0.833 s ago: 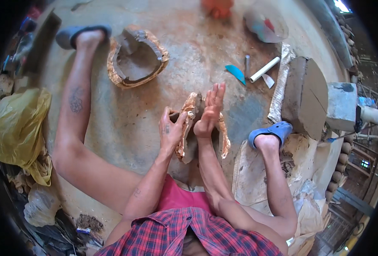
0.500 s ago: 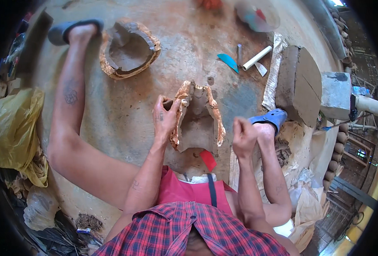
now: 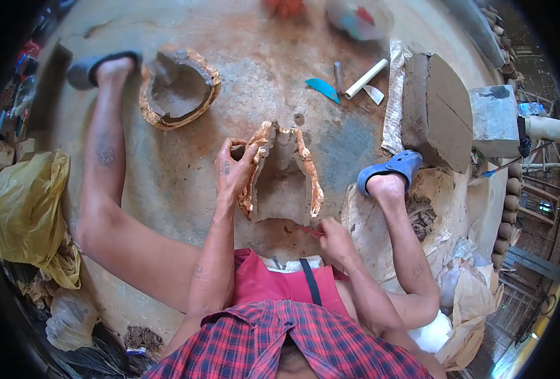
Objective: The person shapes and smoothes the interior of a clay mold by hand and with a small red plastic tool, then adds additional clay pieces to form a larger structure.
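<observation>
Between my legs lies an open mould (image 3: 314, 180) with a rough, orange-stained pale rim and a lining of smooth grey clay. My left hand (image 3: 230, 170) is closed on its left wall near the top, thumb on the rim. Just below the mould's lower right end, my right hand (image 3: 337, 241) pinches a thin red scraper (image 3: 308, 230), seen nearly edge-on. The scraper's tip is close to the clay's lower edge; whether it touches cannot be made out. A second, rounder mould (image 3: 144, 104), also clay-lined, rests on the floor at the far left.
Beyond the mould lie a teal scraper (image 3: 324, 90), a dark rod (image 3: 338, 77), a white tube (image 3: 366, 79) and a pale pointed scraper (image 3: 374, 95). A large clay block (image 3: 434, 110) stands at right, beside a pale block (image 3: 494, 120). A yellow plastic bag (image 3: 24, 215) sits left.
My right hand has come down and left to the red scraper, which lay on the floor, and has taken hold of it. The left hand stays on the mould's left wall.
</observation>
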The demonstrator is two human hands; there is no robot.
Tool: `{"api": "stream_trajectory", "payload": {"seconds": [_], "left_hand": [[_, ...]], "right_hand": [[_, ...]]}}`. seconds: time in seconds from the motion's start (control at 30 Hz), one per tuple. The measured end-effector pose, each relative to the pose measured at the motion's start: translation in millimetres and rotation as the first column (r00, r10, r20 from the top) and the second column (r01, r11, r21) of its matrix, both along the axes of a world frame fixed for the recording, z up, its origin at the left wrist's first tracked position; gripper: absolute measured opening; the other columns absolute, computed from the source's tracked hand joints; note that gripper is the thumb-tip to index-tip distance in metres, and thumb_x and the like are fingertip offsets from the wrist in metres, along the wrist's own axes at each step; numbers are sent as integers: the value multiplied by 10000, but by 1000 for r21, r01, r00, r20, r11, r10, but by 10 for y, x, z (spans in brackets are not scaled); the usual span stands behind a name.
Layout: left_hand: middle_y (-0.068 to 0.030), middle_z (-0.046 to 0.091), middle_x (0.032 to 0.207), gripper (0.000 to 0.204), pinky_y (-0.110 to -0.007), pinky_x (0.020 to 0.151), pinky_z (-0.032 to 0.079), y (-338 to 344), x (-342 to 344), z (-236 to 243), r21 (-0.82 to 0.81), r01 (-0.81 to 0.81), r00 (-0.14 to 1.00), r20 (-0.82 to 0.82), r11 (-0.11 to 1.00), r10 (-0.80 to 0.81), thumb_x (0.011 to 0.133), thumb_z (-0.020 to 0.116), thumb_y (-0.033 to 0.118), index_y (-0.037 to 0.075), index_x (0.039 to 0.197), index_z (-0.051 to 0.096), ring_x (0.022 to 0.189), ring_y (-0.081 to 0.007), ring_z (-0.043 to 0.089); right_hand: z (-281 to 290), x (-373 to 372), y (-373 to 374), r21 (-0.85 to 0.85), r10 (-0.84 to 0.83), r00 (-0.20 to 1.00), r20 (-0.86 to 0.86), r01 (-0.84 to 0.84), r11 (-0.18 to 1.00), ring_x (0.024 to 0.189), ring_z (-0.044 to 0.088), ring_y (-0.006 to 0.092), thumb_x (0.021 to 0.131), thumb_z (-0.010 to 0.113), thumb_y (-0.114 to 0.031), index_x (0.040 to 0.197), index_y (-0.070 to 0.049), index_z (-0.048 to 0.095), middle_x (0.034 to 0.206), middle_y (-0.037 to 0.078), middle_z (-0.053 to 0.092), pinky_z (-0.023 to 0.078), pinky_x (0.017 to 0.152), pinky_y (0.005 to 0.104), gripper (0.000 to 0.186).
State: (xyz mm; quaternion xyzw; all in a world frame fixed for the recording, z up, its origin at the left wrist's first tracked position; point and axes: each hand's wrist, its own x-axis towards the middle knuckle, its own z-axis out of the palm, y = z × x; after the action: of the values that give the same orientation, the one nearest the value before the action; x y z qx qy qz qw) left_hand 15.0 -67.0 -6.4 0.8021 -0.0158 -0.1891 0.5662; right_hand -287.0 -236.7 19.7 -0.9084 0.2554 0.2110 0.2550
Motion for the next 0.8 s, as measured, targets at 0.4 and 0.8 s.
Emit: {"api": "stream_trajectory", "payload": {"seconds": [0.4,0.8], "left_hand": [[-110,708,1024,560,-387,846,595,-214,211,219,181,220,880,387,959,-275,738,945,274,45,1184,696,922,-252,742],[-120,679,1093,645,-406,927,585,-288,207,237,93,264,924,262,960,-280,674,967,211,55,1228,674,1030,-284,731]], "right_hand": [[414,2109,-647,557,-614,693,378,359,749,689,751,157,1066,546,-103,1375,-15,661,975,128,758,566,522,291,341],[24,2485,-666,555,-597,795,105,451,699,600,743,182,979,561,-26,1323,-33,728,913,157,784,583,507,330,382]]}}
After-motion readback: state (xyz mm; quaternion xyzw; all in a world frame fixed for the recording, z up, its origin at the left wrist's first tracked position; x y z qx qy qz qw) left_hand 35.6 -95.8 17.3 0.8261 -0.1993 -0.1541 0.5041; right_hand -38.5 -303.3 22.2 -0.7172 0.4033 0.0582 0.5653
